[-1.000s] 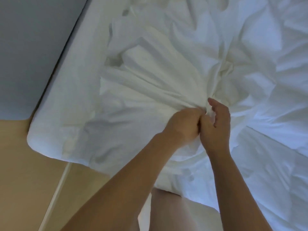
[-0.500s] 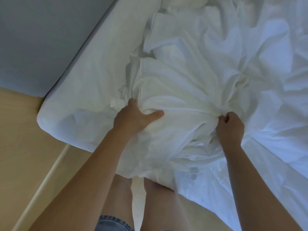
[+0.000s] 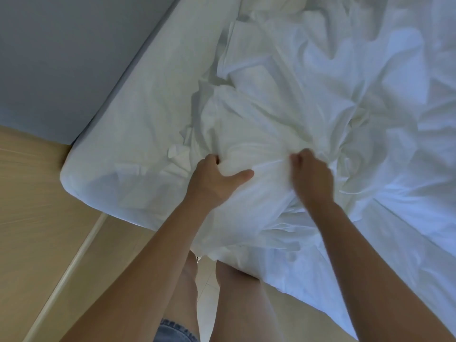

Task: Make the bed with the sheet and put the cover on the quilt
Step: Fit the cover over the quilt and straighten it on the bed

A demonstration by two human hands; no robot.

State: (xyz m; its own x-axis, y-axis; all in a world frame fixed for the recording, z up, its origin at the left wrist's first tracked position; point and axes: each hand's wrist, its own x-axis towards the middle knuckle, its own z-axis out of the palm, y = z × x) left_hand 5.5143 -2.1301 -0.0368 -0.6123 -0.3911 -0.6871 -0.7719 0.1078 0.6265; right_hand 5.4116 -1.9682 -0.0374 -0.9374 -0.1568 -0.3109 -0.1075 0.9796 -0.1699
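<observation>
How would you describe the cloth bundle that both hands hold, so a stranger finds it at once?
Start at the mattress corner beside the wooden floor. Right of it, a puffy white bundle rises at the bed's near edge. Only it is gripped by the left hand and right hand.

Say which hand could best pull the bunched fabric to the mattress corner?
Left, probably: the left hand grips the bunched fabric nearer the mattress corner; the blurred right hand sits farther off.

The left hand (image 3: 214, 183) has moved away to grip the white cover (image 3: 259, 129) further left, and the right hand (image 3: 311, 177) has since slid closer to it.
</observation>
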